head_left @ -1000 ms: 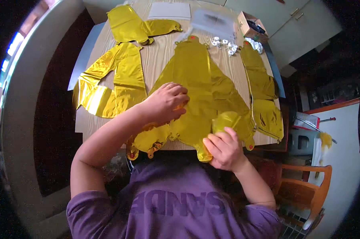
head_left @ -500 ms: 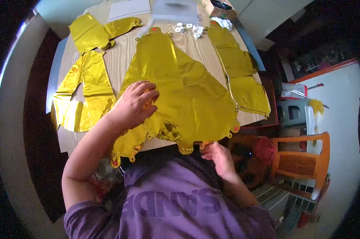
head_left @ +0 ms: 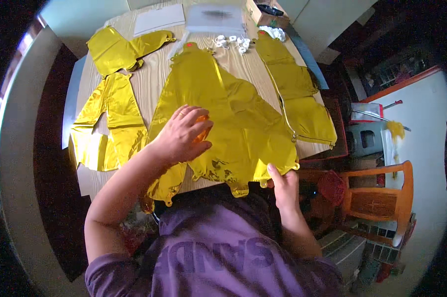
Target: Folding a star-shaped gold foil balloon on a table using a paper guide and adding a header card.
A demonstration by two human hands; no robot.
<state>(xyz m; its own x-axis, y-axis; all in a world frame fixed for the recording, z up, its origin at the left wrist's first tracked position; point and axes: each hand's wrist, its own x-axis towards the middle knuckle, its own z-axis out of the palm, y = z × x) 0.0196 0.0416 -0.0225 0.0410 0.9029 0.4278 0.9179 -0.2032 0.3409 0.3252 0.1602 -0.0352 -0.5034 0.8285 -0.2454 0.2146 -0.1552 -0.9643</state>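
A large flat gold foil balloon (head_left: 218, 109) lies across the middle of the table, small tabs along its edges. At its near right corner my right hand (head_left: 285, 190) pinches the foil, thumb on top and fingers underneath. Over the balloon's left half is my left hand (head_left: 184, 133), its fingers curled round an orange see-through thing (head_left: 203, 129), mostly hidden by the hand. Beside my left forearm lies another flat gold foil piece (head_left: 119, 106), with one more gold foil piece (head_left: 109, 52) beyond it. On the right, a further gold foil piece (head_left: 292, 84) has a pale cord along it.
Small white pieces (head_left: 233, 42) lie at the far side of the wooden table (head_left: 149, 62). Behind them are a white sheet (head_left: 159, 20), a clear plastic sheet (head_left: 216, 17) and an open box (head_left: 268, 16). A wooden chair (head_left: 376, 198) stands at the right.
My right hand has moved up and right and taken hold of the balloon's near right corner, turning it. My left hand has shifted right with the orange thing.
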